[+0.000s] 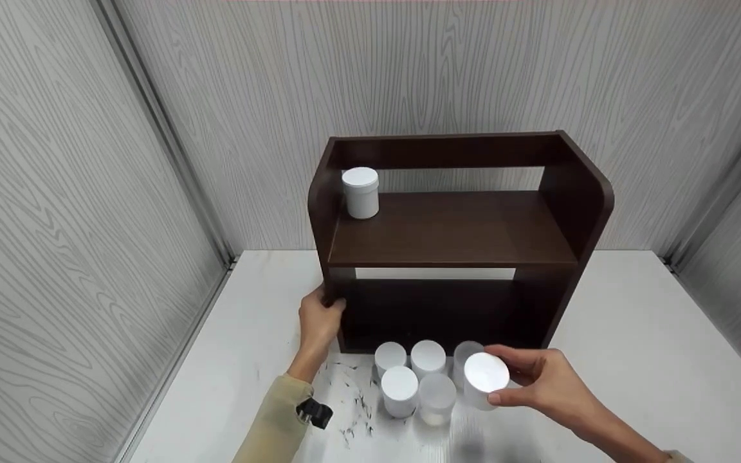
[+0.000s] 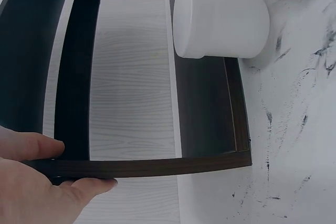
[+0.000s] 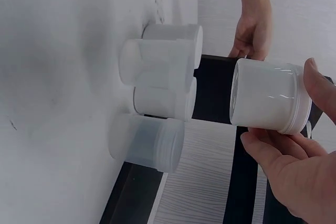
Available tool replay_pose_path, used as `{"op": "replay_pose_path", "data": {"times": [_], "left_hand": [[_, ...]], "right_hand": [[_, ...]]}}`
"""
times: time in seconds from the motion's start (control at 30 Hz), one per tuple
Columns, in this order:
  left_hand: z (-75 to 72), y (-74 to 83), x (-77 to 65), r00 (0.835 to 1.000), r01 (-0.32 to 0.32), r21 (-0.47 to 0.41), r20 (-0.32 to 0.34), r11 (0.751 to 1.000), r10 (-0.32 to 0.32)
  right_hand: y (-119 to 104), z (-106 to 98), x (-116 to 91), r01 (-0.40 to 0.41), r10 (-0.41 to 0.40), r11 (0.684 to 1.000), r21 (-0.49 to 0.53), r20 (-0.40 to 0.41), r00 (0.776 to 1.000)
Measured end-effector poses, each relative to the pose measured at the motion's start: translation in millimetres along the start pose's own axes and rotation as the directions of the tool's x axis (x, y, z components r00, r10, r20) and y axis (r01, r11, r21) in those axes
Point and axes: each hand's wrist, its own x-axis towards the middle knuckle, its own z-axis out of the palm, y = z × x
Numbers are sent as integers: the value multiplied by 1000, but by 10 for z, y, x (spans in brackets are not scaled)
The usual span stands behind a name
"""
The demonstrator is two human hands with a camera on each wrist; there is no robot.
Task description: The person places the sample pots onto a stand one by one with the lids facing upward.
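Note:
A dark brown two-tier shelf (image 1: 454, 228) stands on the table. My left hand (image 1: 320, 318) grips the front edge of its left side panel (image 2: 157, 167), thumb on one face and fingers on the other. Between the thumb and fingers of my right hand (image 1: 547, 386) is a lidded jar (image 3: 270, 95), held off the table in front of the shelf. Just left of it, several jars stand before the shelf: white ones (image 1: 400, 391) and translucent ones (image 1: 437, 397). One white jar (image 1: 361, 193) sits at the left end of the upper tier.
The white table (image 1: 216, 386) has dark scuff marks near the jars. Behind the shelf rises a grey wood-grain wall (image 1: 448, 71), with similar panels (image 1: 55, 225) at both sides.

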Motion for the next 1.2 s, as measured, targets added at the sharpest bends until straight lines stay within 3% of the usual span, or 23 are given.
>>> {"op": "replay_pose_path", "data": {"times": [0.67, 1.2], "left_hand": [[17, 2, 8, 1000, -13, -30, -26, 999, 12], [33, -5, 29, 1000, -20, -31, -23, 999, 19]], "right_hand": [[-611, -61, 191, -25, 25, 1000, -1, -22, 999], [-986, 15, 509, -14, 13, 1000, -21, -45, 999]]}}
